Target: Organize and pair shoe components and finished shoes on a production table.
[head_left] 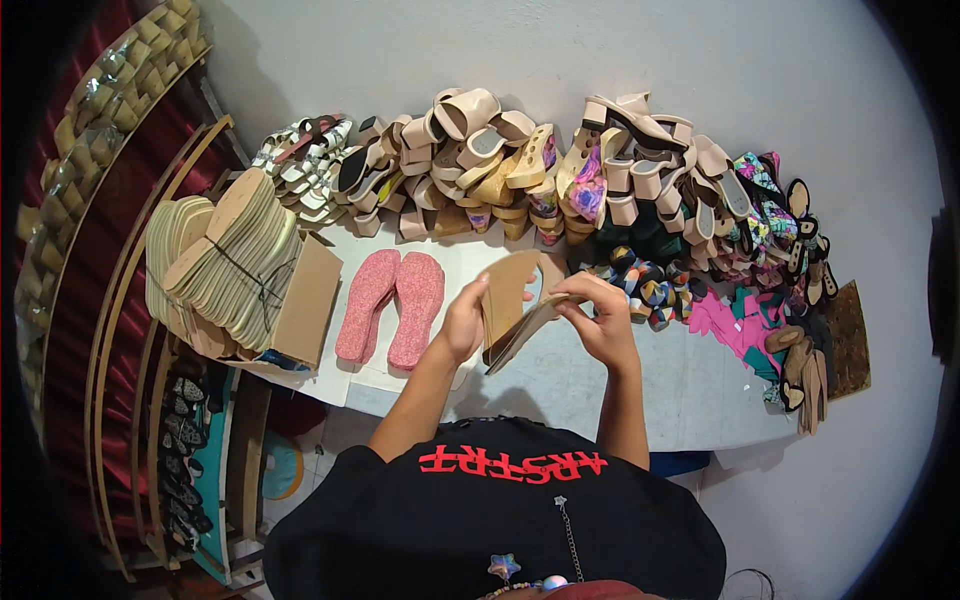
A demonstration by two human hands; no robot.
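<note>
Over the front of the table I hold a small bundle of thin brown insoles (508,292), parted like an open book. My left hand (466,322) is closed around the left side, and some of its fingertips show behind the gap. The right side is pinched between the thumb and fingers of my right hand (606,325). How many layers are in the bundle, I cannot tell. Just left of my left hand, pink glittery soles (416,312) lie side by side on white sheets.
A cardboard box (308,300) packed with tied cream insoles (225,275) stands at the left. Along the wall runs a heap of beige heeled sandals (470,150). Pink fabric scraps (735,325) and loose brown soles (805,375) lie at the right. Curved shelves (105,330) hold shoes.
</note>
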